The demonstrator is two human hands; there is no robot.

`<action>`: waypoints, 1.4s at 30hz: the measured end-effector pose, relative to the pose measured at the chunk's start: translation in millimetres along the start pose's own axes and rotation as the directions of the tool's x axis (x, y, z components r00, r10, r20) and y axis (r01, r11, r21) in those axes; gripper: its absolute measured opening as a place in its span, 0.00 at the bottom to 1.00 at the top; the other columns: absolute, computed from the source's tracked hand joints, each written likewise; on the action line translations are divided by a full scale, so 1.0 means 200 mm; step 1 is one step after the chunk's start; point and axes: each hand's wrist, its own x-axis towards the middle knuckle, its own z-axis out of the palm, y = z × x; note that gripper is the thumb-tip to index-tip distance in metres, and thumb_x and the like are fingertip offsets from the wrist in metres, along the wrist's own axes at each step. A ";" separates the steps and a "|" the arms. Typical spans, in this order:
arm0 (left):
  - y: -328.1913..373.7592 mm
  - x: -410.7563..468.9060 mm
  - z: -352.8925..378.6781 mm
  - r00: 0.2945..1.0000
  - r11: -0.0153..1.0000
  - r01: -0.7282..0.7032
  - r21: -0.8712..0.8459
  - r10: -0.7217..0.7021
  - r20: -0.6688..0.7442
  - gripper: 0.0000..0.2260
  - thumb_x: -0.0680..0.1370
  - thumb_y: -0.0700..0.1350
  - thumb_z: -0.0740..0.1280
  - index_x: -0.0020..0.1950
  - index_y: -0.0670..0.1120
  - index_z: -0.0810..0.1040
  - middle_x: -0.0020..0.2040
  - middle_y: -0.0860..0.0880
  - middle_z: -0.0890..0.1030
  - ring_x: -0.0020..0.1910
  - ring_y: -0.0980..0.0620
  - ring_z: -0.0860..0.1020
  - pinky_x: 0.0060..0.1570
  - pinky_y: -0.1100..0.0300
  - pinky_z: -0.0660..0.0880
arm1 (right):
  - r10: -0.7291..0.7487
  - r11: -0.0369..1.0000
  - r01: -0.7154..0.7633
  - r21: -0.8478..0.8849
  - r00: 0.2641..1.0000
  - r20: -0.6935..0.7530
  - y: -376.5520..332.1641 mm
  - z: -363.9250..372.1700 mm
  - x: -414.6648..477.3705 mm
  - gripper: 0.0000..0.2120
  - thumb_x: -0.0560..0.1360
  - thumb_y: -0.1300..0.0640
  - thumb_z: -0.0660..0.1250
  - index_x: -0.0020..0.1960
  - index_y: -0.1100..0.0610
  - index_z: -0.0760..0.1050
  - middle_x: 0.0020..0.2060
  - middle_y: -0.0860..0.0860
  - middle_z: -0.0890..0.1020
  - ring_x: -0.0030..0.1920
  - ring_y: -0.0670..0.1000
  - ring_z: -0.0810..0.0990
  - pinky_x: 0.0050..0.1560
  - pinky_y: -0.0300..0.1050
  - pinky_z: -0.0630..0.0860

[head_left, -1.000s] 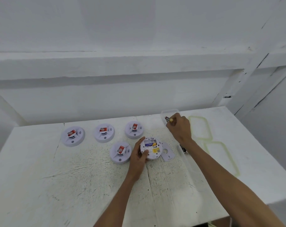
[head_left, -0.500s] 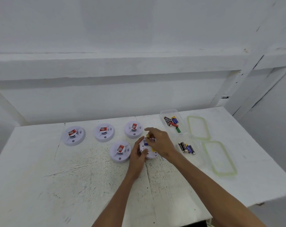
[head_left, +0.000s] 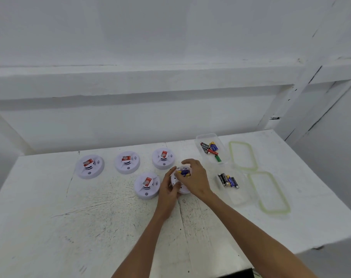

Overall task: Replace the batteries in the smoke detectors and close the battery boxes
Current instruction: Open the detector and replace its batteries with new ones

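Note:
An upturned white smoke detector (head_left: 178, 182) lies at the table's middle with its battery bay open. My left hand (head_left: 168, 188) grips its left side. My right hand (head_left: 196, 178) is over it, fingers pinching a blue and yellow battery (head_left: 184, 173) down at the bay. The detector's loose cover is hidden under my right hand. Several other white detectors sit face up with red stickers: three in a back row (head_left: 89, 166) (head_left: 127, 162) (head_left: 163, 158) and one beside my left hand (head_left: 147, 185).
Two clear plastic boxes hold batteries: the far one (head_left: 211, 150) and the near one (head_left: 228, 180). Their green-rimmed lids (head_left: 242, 155) (head_left: 269, 192) lie to the right. The white table (head_left: 70, 227) ends at the right and near edges. A wall stands behind.
My right hand came back from the far battery box with a battery and now holds it over the open detector. My left hand stayed on the detector.

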 end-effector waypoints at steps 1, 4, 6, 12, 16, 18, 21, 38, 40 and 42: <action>0.00 0.00 0.00 1.000 1.000 0.005 -0.001 -0.005 0.001 0.22 0.85 0.38 0.64 0.76 0.57 0.71 0.72 0.52 0.78 0.68 0.52 0.79 0.65 0.40 0.78 | 0.080 0.995 -0.081 0.063 0.997 0.016 -0.01 0.00 0.00 0.23 0.70 0.47 0.75 0.62 0.50 0.74 0.55 0.46 0.77 0.53 0.46 0.76 0.48 0.29 0.74; 0.00 0.00 0.00 1.000 1.000 -0.007 0.016 0.007 0.010 0.22 0.84 0.38 0.65 0.75 0.58 0.72 0.71 0.54 0.78 0.69 0.52 0.79 0.66 0.41 0.78 | 0.227 0.956 -0.235 0.175 0.972 0.064 -0.02 -0.01 -0.01 0.23 0.71 0.49 0.76 0.63 0.52 0.74 0.51 0.46 0.79 0.48 0.45 0.79 0.40 0.24 0.72; -0.01 0.00 0.00 1.000 1.000 -0.018 0.021 0.018 0.019 0.22 0.84 0.38 0.65 0.76 0.56 0.72 0.72 0.52 0.78 0.69 0.51 0.78 0.66 0.41 0.78 | 0.249 0.948 -0.256 0.187 0.967 0.060 -0.01 0.00 -0.01 0.20 0.71 0.49 0.76 0.60 0.52 0.77 0.51 0.46 0.82 0.47 0.43 0.80 0.41 0.25 0.71; -0.02 0.01 0.00 1.000 1.000 -0.003 -0.002 0.003 0.000 0.24 0.84 0.34 0.63 0.76 0.55 0.71 0.73 0.50 0.77 0.68 0.49 0.79 0.64 0.41 0.79 | 0.305 0.900 -0.305 0.312 0.951 0.048 0.01 0.00 0.01 0.12 0.70 0.52 0.77 0.53 0.49 0.81 0.47 0.45 0.84 0.47 0.45 0.82 0.48 0.39 0.80; -0.03 0.01 0.00 1.000 1.000 0.000 -0.009 0.000 -0.006 0.24 0.84 0.35 0.63 0.77 0.54 0.70 0.73 0.49 0.77 0.68 0.49 0.79 0.64 0.42 0.80 | 0.198 0.965 -0.188 0.181 0.979 -0.037 0.02 0.00 -0.02 0.10 0.80 0.56 0.64 0.58 0.52 0.81 0.52 0.48 0.85 0.50 0.45 0.82 0.53 0.39 0.80; -0.03 0.01 0.00 0.999 0.999 0.015 -0.033 -0.016 -0.041 0.24 0.84 0.35 0.63 0.76 0.55 0.70 0.73 0.49 0.77 0.68 0.49 0.79 0.62 0.46 0.81 | 0.156 0.983 -0.148 0.106 0.985 -0.068 0.03 -0.01 -0.05 0.14 0.82 0.59 0.58 0.64 0.55 0.78 0.58 0.51 0.83 0.55 0.47 0.81 0.58 0.41 0.78; -0.04 0.01 0.00 0.998 1.000 0.005 -0.025 -0.007 -0.067 0.24 0.84 0.35 0.64 0.77 0.55 0.70 0.73 0.52 0.76 0.69 0.51 0.78 0.64 0.47 0.80 | 0.127 0.992 -0.128 -0.005 0.987 -0.097 0.08 -0.02 -0.10 0.18 0.81 0.63 0.56 0.69 0.56 0.72 0.65 0.52 0.77 0.65 0.50 0.74 0.66 0.46 0.73; -0.07 0.01 0.00 0.994 1.000 -0.004 -0.017 0.002 -0.113 0.24 0.84 0.36 0.65 0.77 0.55 0.70 0.72 0.53 0.77 0.70 0.53 0.76 0.68 0.42 0.77 | 0.166 0.903 -0.183 -0.388 0.983 -0.078 0.16 -0.04 -0.24 0.30 0.79 0.52 0.65 0.77 0.57 0.59 0.71 0.54 0.71 0.72 0.58 0.64 0.70 0.51 0.65; -0.08 0.01 0.00 0.993 1.000 -0.015 -0.027 0.012 -0.119 0.24 0.84 0.36 0.65 0.77 0.55 0.70 0.72 0.53 0.77 0.71 0.53 0.76 0.68 0.41 0.76 | 0.152 0.906 -0.165 -0.389 0.986 -0.066 0.15 -0.05 -0.25 0.32 0.77 0.50 0.67 0.77 0.58 0.60 0.69 0.55 0.73 0.70 0.59 0.66 0.68 0.52 0.67; -0.08 0.01 0.00 0.993 0.999 -0.024 -0.043 0.018 -0.120 0.24 0.83 0.35 0.64 0.77 0.55 0.70 0.73 0.52 0.77 0.71 0.52 0.76 0.68 0.40 0.76 | 0.158 0.926 -0.176 -0.335 0.984 -0.081 0.14 -0.05 -0.26 0.34 0.75 0.46 0.68 0.76 0.58 0.62 0.67 0.55 0.75 0.67 0.58 0.69 0.64 0.52 0.71</action>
